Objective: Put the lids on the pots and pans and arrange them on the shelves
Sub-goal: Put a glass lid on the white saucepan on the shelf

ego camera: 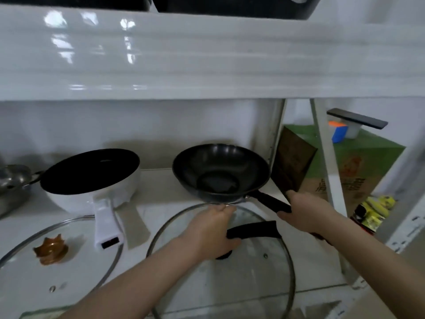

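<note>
A black wok (220,172) sits on the white shelf (161,208), and my right hand (305,209) is closed around its black handle. My left hand (211,231) grips the black handle of a large glass lid (253,272), held just in front of and below the wok's rim. To the left stands a white saucepan (92,178) with a dark inside and a white handle pointing toward me. A second glass lid (76,256) with a brown knob lies at the lower left.
A steel pot (13,180) shows at the far left edge. The upper shelf (207,56) overhangs closely, with dark cookware on it. Right of the shelf post stand a green carton (358,162), a colour cube and a yellow-labelled bottle (370,215).
</note>
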`<state>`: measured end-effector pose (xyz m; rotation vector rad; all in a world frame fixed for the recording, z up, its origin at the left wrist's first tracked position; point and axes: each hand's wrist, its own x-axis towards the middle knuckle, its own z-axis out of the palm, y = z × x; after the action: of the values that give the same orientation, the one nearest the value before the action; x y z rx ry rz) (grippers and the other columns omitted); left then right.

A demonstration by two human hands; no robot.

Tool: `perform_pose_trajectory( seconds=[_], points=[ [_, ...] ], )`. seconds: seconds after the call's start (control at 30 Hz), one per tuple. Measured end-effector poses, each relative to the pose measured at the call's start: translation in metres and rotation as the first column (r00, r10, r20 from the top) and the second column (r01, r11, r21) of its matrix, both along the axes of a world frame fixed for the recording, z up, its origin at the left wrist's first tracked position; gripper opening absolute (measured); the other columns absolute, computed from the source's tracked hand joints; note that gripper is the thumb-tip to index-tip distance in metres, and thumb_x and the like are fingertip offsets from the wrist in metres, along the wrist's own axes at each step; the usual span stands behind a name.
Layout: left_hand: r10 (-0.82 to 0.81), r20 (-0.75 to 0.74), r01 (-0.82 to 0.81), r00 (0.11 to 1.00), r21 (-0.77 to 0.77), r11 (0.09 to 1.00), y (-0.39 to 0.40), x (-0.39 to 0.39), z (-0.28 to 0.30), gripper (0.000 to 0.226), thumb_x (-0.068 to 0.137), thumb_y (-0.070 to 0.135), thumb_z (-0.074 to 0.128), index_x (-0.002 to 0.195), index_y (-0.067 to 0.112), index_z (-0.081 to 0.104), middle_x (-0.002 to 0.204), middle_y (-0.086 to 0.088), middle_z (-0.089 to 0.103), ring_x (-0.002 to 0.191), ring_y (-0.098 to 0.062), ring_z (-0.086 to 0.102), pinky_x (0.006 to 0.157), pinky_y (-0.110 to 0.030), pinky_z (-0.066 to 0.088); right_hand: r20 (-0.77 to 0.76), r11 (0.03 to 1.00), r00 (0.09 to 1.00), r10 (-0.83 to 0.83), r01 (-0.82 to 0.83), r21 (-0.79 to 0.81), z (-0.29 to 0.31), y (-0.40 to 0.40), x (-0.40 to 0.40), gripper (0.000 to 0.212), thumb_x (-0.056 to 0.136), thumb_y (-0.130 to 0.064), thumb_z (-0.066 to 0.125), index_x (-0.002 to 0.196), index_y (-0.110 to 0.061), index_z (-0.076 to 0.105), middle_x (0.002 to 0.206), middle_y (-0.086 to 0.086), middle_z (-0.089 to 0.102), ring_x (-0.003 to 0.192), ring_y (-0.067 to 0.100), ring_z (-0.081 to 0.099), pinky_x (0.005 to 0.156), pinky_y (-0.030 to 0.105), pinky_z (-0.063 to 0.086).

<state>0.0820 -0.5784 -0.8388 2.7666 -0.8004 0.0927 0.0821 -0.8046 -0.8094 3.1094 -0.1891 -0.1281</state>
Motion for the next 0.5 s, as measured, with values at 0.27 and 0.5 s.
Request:
perform_pose_trajectory(
  seconds=[0.27,0.5],
  points=[
    [0.082,-0.041,-0.084,0.996,-0.041,0.996,-0.035,-0.001,-0.036,0.023,0.093,0.025,0.043,0.108,0.011,0.051,0.106,-0.012,0.062,0.096,-0.031,0.06,0.068,-0.034,0.039,-0.139,0.97,0.985,-0.102,0.129,0.205,-0.013,0.002,0.008,0.035,0.092,-0.043,0.048,0.095,-0.008,0.049,0.069,0.006,0.055,0.049,0.018,0.055,0.039,0.024,0.043],
    [0.028,-0.025,-0.028,0.999,0.002,1.0,-0.031,-0.004,-0.031,0.02,0.094,0.02,0.04,0.102,0.008,0.053,0.1,-0.015,0.063,0.09,-0.032,0.059,0.065,-0.033,0.035,-0.125,0.982,0.987,-0.104,0.121,0.142,-0.017,0.004,0.009,0.034,0.092,-0.045,0.048,0.093,-0.01,0.046,0.071,0.006,0.053,0.053,0.018,0.057,0.041,0.026,0.045]
  ],
)
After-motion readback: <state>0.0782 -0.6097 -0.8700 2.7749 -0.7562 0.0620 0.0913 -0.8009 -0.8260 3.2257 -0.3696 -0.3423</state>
